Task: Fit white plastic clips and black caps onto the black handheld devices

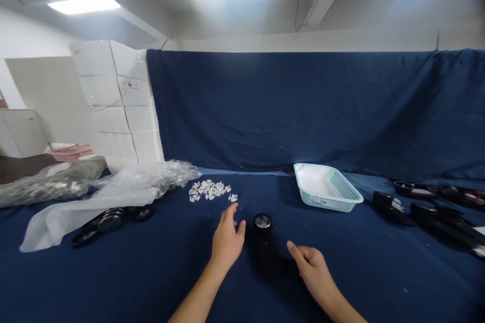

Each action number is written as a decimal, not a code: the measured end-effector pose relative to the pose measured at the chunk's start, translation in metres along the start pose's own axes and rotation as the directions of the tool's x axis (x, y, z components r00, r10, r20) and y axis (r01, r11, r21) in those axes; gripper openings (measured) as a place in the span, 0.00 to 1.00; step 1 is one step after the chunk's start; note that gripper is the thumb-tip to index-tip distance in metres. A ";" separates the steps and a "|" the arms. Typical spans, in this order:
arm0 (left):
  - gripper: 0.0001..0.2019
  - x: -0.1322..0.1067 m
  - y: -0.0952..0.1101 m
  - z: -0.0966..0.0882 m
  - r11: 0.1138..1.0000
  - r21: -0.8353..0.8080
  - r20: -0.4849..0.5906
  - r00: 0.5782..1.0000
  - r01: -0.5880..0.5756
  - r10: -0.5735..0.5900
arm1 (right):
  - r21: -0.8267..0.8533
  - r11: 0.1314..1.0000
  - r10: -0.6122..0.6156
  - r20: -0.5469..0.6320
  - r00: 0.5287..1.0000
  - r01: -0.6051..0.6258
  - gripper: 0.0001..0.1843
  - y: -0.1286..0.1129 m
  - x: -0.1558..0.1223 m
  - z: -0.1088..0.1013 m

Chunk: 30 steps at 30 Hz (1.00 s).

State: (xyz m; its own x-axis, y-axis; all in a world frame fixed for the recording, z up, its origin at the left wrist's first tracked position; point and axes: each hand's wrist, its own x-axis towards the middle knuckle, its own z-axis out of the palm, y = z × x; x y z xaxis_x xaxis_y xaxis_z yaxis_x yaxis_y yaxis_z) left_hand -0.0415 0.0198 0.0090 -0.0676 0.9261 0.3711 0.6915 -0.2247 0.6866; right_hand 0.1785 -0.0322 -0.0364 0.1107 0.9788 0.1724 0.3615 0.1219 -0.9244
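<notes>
Nearest cam (head view): bare R hand (315,268), fingers curled, thumb extended; couldn't tell if anything was pinched. Bare L hand (228,243) open, nothing seen in it, fingertips just short of small, irregular white plastic pcs (209,190) in a loose pile. Long black item w/ round, shiny end (264,247) lay btwn hands, apparently untouched, on dark-blue cloth (151,282).

Risks (judged): L fingers, if swept fwd, could've scattered loose pcs. L thumb sat just beside shiny end; sideways slip might've knocked it. Black-on-navy = poor contrast, edges easily misjudged. Pale-teal perforated plastic basket (329,203), farther off, seemed safe from bumps.
</notes>
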 end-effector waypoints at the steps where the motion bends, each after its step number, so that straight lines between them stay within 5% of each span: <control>1: 0.20 0.001 0.000 -0.002 1.000 -0.004 -0.008 1.000 -0.003 0.003 | 0.014 1.000 -0.008 -0.017 1.000 0.008 0.29 0.001 0.000 0.001; 6: 0.11 0.000 0.005 -0.005 0.999 0.006 0.054 0.998 -0.033 0.033 | 0.049 0.999 -0.018 -0.080 0.997 0.022 0.24 0.004 0.004 -0.003; 14: 0.12 -0.014 0.027 -0.010 0.986 0.004 0.152 0.975 -0.165 0.162 | -0.020 0.995 -0.101 -0.151 0.983 0.099 0.21 0.003 0.007 -0.005; 22: 0.09 -0.026 0.042 -0.011 0.898 -0.053 0.370 0.827 -0.436 0.423 | -0.006 0.998 -0.070 -0.108 0.992 0.070 0.19 0.004 0.008 -0.004; 30: 0.16 -0.014 0.030 -0.014 0.935 0.113 0.325 0.902 -0.335 0.284 | 0.032 0.999 0.034 -0.088 0.996 -0.031 0.18 0.015 0.012 -0.002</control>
State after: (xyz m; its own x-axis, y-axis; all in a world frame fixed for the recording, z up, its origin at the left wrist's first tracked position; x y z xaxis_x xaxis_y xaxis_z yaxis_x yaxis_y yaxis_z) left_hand -0.0299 -0.0035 0.0329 0.3688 0.8702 0.3268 0.7510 -0.4861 0.4469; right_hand 0.1868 -0.0190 -0.0474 0.2035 0.9642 0.1701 0.3279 0.0966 -0.9398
